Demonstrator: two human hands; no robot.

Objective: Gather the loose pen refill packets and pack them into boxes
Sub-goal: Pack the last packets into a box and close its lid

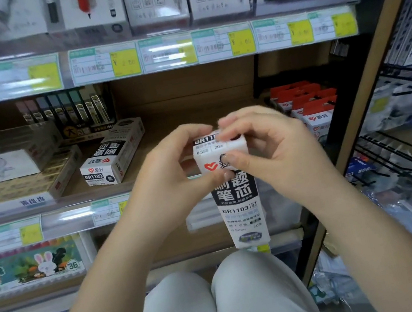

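Refill box: white and black, upright, held in front of the middle shelf, above the knees. Marked "GR1103", "0.5", "20", red heart logo.
Left hand: fingers curled round box's upper left side, thumb on front face.
Right hand: fingertips pinching top flap, thumb on front face.
Second box: same print, "GR1103", lying flat on shelf to the left, well apart from held box.
Red-topped packets: standing in a row at shelf's right end.
Open bare shelf board between second box and red-topped packets, behind the hands.
Price tags: yellow and green, along upper shelf edge; figures blurred.
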